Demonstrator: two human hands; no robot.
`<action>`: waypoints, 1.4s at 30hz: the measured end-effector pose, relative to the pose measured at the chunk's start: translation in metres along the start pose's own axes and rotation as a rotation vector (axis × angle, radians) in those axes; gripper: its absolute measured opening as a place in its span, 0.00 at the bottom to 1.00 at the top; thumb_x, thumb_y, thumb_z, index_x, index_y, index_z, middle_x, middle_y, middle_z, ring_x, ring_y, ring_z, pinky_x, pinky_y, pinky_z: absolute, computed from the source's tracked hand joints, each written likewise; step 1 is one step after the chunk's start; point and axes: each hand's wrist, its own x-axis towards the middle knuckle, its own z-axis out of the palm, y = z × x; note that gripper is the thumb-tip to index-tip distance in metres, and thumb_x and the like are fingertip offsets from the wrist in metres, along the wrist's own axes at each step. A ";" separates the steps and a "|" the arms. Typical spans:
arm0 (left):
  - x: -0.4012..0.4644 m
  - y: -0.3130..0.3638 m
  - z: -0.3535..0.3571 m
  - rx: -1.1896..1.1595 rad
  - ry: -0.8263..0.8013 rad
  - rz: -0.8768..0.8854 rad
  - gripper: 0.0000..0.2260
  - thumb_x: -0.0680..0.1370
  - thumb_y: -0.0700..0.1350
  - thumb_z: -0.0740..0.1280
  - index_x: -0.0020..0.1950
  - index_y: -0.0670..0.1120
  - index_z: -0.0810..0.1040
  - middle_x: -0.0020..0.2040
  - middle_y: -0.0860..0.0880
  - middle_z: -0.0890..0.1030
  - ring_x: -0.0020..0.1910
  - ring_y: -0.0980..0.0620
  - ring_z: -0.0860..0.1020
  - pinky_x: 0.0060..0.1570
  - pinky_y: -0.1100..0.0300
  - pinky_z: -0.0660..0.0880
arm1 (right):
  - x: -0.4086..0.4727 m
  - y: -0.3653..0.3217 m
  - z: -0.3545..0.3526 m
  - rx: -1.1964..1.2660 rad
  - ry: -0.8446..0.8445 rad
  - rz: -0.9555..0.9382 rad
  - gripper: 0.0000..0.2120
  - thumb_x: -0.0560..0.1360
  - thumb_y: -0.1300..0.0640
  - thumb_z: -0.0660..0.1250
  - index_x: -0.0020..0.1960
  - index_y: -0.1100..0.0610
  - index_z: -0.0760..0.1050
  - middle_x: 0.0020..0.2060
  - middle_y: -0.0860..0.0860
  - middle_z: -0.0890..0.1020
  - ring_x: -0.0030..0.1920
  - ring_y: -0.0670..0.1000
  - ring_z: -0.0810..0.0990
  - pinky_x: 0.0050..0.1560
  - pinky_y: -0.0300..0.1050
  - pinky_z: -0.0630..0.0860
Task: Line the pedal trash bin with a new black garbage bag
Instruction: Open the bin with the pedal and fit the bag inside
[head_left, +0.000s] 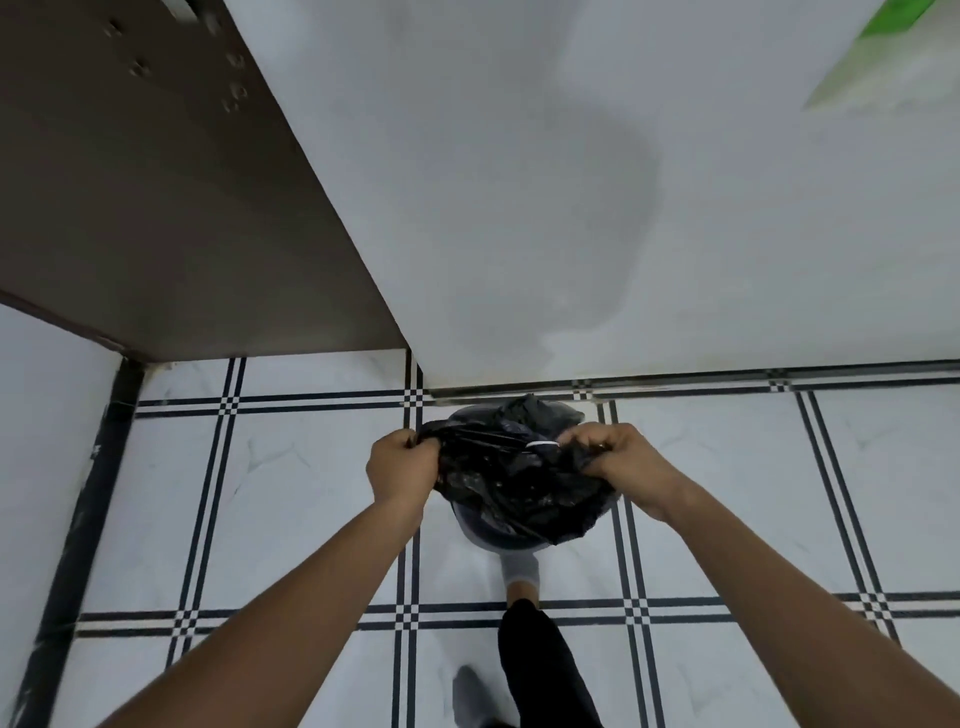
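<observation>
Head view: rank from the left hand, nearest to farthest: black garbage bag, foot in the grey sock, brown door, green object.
1. black garbage bag: gripped by the left hand itself, over the bin.
2. foot in the grey sock: below the bin, right of that hand.
3. brown door: upper left.
4. green object: top right corner.

The wall (571, 208) stands just behind the bin (498, 540), apparently touching; open floor (260, 493) flanks both sides.

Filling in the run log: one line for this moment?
left hand: grips bag | right hand: grips bag | bag: bunched over bin
</observation>
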 end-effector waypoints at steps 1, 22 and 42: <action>0.011 -0.015 0.002 0.052 0.041 0.076 0.09 0.71 0.35 0.66 0.34 0.44 0.69 0.35 0.45 0.72 0.33 0.47 0.69 0.32 0.60 0.65 | 0.006 0.018 -0.006 -0.040 -0.063 0.004 0.16 0.68 0.79 0.63 0.37 0.61 0.81 0.51 0.50 0.85 0.51 0.53 0.83 0.50 0.47 0.81; 0.192 -0.206 0.121 0.920 -0.246 0.512 0.09 0.78 0.51 0.67 0.41 0.49 0.75 0.41 0.48 0.76 0.42 0.44 0.80 0.38 0.56 0.76 | 0.167 0.251 0.021 -1.227 0.094 0.144 0.23 0.70 0.60 0.66 0.65 0.58 0.71 0.66 0.53 0.65 0.47 0.60 0.83 0.46 0.52 0.82; 0.216 -0.207 0.148 1.073 -0.239 0.410 0.23 0.70 0.66 0.65 0.55 0.50 0.80 0.51 0.48 0.75 0.48 0.44 0.80 0.45 0.53 0.79 | 0.181 0.290 0.029 -1.271 0.202 0.197 0.12 0.74 0.63 0.64 0.57 0.57 0.79 0.64 0.48 0.71 0.45 0.58 0.82 0.38 0.47 0.74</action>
